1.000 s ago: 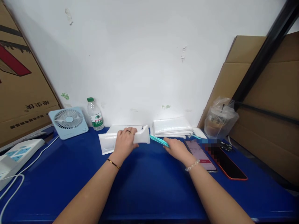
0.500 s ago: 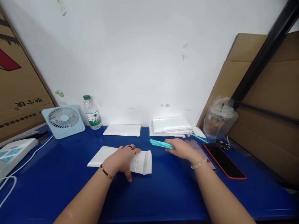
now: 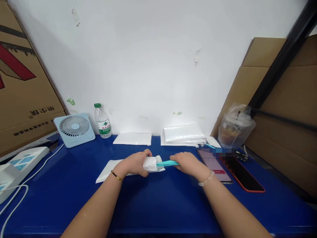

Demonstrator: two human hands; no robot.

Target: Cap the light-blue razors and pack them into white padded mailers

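Observation:
A white bubble mailer (image 3: 108,169) lies on the blue table, its right end raised and bulging open. My left hand (image 3: 135,164) is closed around it near that end, fingers behind and thumb in front. Between the fingertips of my right hand (image 3: 187,162) is a bundle of thin turquoise strips (image 3: 167,163), whose exact kind I cannot make out. The bundle points left, and its far tip is inside the mailer's mouth, where the end is hidden.
Against the wall are a flat white mailer (image 3: 132,138), a stack of mailers (image 3: 183,134), a water bottle (image 3: 102,124) and a blue fan (image 3: 75,129). Two phones (image 3: 215,168) and a bagged drink cup (image 3: 232,127) stand right. A power strip (image 3: 23,163) with cables sits left.
My left hand has gone from lying over the mailer to squeezing it, so its mouth bulges open. My right hand has brought the turquoise bundle left and down into the mouth.

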